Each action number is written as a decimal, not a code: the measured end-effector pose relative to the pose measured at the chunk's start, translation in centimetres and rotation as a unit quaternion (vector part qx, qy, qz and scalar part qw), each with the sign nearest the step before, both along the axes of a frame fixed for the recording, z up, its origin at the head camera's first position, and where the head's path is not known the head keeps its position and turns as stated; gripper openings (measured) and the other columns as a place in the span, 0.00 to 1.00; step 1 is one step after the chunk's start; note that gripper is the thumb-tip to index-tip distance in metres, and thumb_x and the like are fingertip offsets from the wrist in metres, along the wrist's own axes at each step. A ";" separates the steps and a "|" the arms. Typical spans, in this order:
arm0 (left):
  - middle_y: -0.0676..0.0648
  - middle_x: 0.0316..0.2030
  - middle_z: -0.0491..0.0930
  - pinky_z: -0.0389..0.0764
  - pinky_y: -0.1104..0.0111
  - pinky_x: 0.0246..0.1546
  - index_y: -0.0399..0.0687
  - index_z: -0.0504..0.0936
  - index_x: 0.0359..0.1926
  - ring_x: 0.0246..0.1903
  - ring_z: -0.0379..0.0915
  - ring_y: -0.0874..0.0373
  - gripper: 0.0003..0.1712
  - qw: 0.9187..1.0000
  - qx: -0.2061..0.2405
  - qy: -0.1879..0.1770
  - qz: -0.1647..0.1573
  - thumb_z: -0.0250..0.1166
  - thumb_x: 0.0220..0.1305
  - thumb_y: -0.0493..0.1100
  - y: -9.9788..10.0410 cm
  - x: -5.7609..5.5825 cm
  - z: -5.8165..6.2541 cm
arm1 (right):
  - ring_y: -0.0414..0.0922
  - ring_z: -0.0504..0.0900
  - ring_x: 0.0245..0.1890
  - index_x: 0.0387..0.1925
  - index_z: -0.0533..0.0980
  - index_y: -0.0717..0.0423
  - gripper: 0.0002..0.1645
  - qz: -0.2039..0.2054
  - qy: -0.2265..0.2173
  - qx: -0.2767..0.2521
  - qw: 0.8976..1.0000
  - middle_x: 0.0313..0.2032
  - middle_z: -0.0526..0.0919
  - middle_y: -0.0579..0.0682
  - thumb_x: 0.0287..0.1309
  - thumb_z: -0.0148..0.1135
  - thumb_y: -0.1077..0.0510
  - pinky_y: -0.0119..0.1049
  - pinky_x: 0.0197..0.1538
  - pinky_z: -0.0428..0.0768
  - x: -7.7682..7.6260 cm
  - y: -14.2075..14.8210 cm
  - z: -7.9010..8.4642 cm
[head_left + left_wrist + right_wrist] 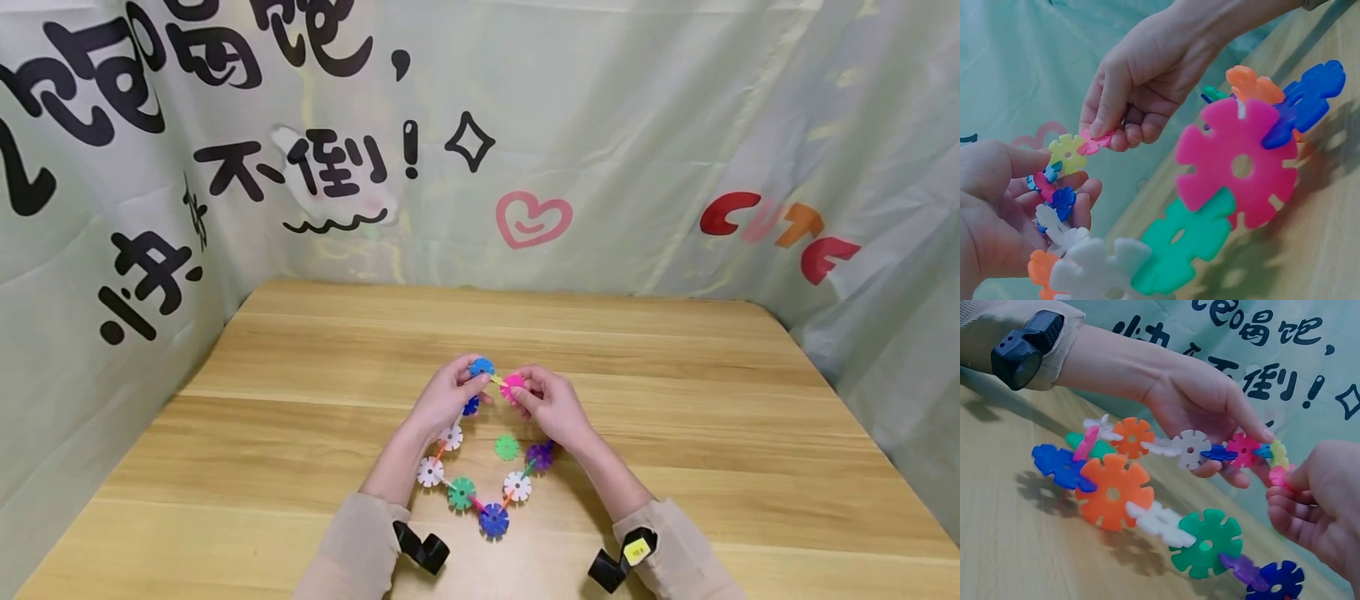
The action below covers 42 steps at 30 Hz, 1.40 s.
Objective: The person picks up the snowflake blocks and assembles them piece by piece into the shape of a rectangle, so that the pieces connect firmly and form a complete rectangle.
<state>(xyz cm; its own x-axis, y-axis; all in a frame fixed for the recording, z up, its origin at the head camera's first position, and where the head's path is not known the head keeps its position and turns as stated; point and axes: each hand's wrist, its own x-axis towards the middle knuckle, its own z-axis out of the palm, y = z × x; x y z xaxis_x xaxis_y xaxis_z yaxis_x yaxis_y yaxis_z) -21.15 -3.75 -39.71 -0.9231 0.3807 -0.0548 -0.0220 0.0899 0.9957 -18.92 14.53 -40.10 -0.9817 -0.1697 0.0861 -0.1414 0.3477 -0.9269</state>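
A chain of slotted plastic snowflake discs in many colours hangs in a curve between and below the hands, its blue disc [493, 521] lowest in the head view. My left hand [450, 398] grips one end, thumb and fingers around the light blue disc [482, 367] and the yellow disc [1067, 154] beside it. My right hand [553, 406] pinches a pink disc [1095, 142] between thumb and forefinger. This pink disc meets the yellow one edge to edge, crosswise. Near the right wrist lies the chain's purple disc [540, 457].
Inside the chain's curve a green disc [507, 447] shows over the wooden table [675, 400]. Printed cloth [615, 150] hangs behind and along the sides. Each sleeve carries a black wrist camera, such as the left camera [422, 547].
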 end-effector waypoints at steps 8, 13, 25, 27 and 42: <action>0.33 0.40 0.78 0.73 0.69 0.25 0.36 0.69 0.52 0.38 0.78 0.40 0.16 1.000 0.007 0.001 -0.004 0.57 0.67 0.40 -0.2 0.0 -0.2 | 0.47 0.78 0.22 0.40 0.73 0.66 0.07 0.025 -0.040 -0.009 0.999 0.26 0.80 0.61 0.61 0.56 0.67 0.36 0.26 0.80 -0.2 0.0 0.2; 0.38 0.38 0.79 0.73 0.68 0.25 0.36 0.68 0.55 0.37 0.78 0.42 0.21 1.000 -0.015 0.001 -0.002 0.60 0.64 0.41 -0.3 0.2 -0.2 | 0.45 0.77 0.22 0.40 0.72 0.68 0.08 0.068 -0.051 -0.013 0.996 0.27 0.80 0.62 0.61 0.56 0.66 0.36 0.28 0.79 -0.2 0.3 0.1; 0.38 0.38 0.79 0.75 0.68 0.27 0.34 0.68 0.57 0.36 0.78 0.43 0.23 1.000 -0.016 0.004 -0.010 0.59 0.64 0.41 -0.5 0.8 0.1 | 0.56 0.78 0.33 0.53 0.68 0.69 0.22 0.165 -0.052 0.025 0.985 0.34 0.79 0.59 0.67 0.51 0.55 0.43 0.37 0.80 -0.7 3.1 0.0; 0.37 0.39 0.79 0.77 0.65 0.29 0.34 0.68 0.58 0.36 0.77 0.42 0.24 1.000 -0.018 0.002 -0.002 0.59 0.64 0.41 -0.6 0.8 0.1 | 0.54 0.78 0.33 0.52 0.68 0.70 0.20 0.177 -0.060 0.029 0.982 0.34 0.79 0.60 0.67 0.48 0.58 0.41 0.37 0.80 -0.8 3.3 -0.3; 0.33 0.42 0.77 0.79 0.60 0.35 0.32 0.72 0.48 0.33 0.78 0.44 0.16 1.000 0.006 -0.016 0.007 0.56 0.67 0.42 -1.6 0.0 -0.2 | 0.43 0.76 0.27 0.37 0.75 0.64 0.10 0.219 -0.064 0.120 0.966 0.28 0.79 0.50 0.54 0.64 0.62 0.32 0.31 0.75 -0.3 2.4 -0.8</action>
